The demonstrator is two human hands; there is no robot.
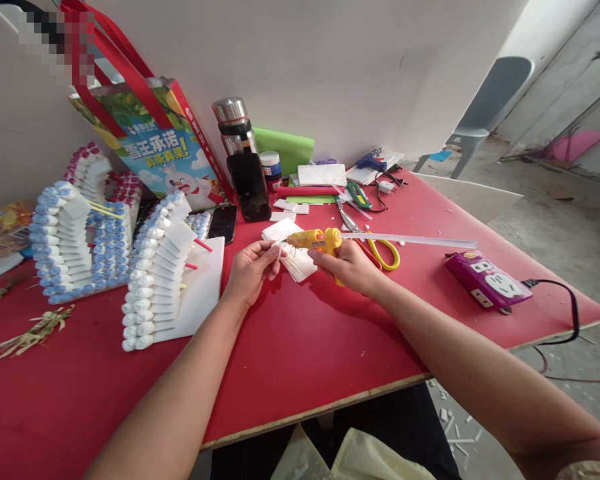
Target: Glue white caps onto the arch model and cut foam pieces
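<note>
My right hand [351, 265] is wrapped round a yellow hot glue gun [307, 238], whose nozzle points left. A long clear glue stick [415, 239] juts from its back. The fingers of my left hand [254, 268] pinch a small white piece [276, 249] right by the nozzle; its shape is mostly hidden. Beneath and just beyond the hands lies a stack of thin white squares [300, 267]. Left of my left hand stands a curved model [167, 267] of white rolled pieces on a white board, with pink sticks poking out.
A blue-and-white model [63, 243] and a pink-and-white one stand at left beside a printed bag [155, 150]. Behind are a steel flask [230, 120], a phone [247, 187] and white foam bits. Yellow-handled scissors [387, 257] and a purple power strip [487, 280] lie right.
</note>
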